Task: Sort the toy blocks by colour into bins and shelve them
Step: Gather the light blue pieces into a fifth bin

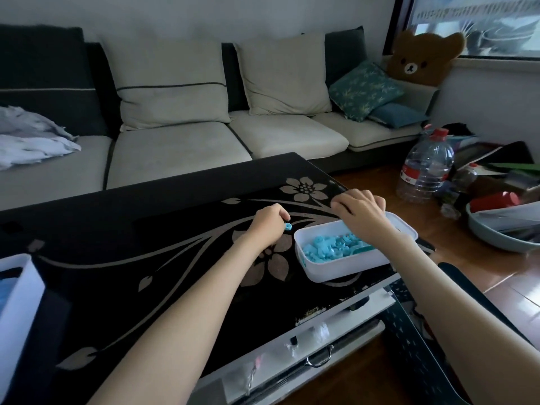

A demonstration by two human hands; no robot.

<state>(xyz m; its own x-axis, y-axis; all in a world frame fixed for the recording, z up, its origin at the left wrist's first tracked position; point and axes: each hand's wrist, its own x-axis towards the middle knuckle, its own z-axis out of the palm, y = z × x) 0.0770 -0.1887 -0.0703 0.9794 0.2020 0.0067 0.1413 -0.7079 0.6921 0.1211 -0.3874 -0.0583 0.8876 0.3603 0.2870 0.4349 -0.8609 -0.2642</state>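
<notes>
A white rectangular bin (pixel 336 270) stands near the right end of the black glass table (pixel 146 229). It holds several light blue blocks (pixel 330 247). My left hand (pixel 267 225) hovers just left of the bin and pinches one small blue ring-shaped block (pixel 287 226). Over the bin's far edge, my right hand (pixel 361 209) has its fingers curled down toward the tabletop; whether they hold anything is hidden.
Another white bin (pixel 17 299) sits at the table's left edge, partly cut off. A sofa with cushions lies behind the table. To the right on the wooden floor stand a large water bottle (pixel 426 165), a basin (pixel 496 232) and clutter. An open drawer (pixel 306 343) shows below the table.
</notes>
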